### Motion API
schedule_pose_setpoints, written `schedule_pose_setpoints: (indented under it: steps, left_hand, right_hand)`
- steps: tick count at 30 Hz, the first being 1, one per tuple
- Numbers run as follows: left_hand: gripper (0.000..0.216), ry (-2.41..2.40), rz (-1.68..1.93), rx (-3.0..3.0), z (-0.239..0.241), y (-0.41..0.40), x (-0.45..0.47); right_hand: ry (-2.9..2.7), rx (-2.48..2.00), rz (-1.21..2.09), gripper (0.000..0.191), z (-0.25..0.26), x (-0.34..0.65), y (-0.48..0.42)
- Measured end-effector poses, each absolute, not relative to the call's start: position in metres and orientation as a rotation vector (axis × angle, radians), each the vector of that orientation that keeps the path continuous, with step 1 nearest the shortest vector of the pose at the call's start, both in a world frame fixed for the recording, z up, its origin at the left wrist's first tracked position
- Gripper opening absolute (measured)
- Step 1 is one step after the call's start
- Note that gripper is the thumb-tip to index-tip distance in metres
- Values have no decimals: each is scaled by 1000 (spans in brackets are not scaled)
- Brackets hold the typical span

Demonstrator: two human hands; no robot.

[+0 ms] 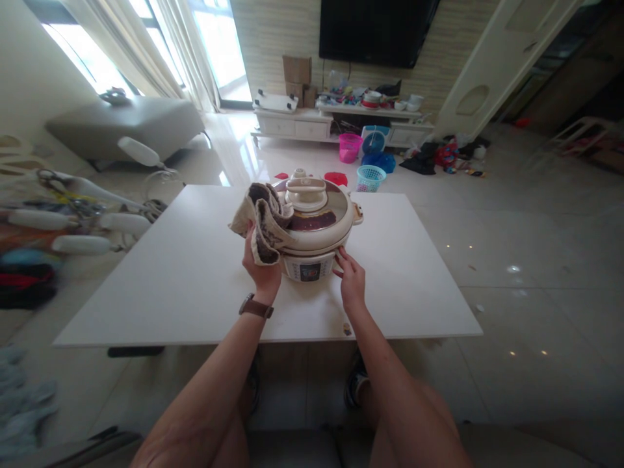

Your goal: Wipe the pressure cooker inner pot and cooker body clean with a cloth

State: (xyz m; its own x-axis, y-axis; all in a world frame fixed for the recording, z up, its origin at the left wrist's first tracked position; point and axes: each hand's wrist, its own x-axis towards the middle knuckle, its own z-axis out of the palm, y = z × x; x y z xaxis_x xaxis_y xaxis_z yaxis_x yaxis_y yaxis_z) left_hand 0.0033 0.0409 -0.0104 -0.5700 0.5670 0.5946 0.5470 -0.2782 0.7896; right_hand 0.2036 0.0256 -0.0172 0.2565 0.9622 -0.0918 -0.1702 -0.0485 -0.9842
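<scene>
A cream electric cooker point(319, 244) stands on the white table, its lid point(336, 195) on, with a glass top, a knob-like handle and a dark control panel at the front. My left hand point(263, 270), with a watch on the wrist, is closed round a bunched beige and dark brown cloth point(268, 224). That cloth rests against the cooker's left side and partly covers the lid. On the other side, my right hand point(351, 279) grips the cooker under its front right rim with the fingertips; its contact with the underside is partly hidden.
The white table point(195, 279) extends on both sides of the cooker. A small brown scrap point(346, 329) lies near its front edge. Beyond it are a light blue basket point(370, 177), a pink basket point(350, 148) and a cluttered TV cabinet point(314, 128). A fallen lamp-like fixture point(124, 223) is at left.
</scene>
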Motion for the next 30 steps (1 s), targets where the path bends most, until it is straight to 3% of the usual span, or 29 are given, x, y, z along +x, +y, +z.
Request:
schedule_pose_setpoints:
  steps: [30]
  left_hand:
    - [55, 1863, 2085, 1447, -22, 44, 0]
  right_hand:
    - [-874, -1262, 1124, 47, -15, 204, 25]
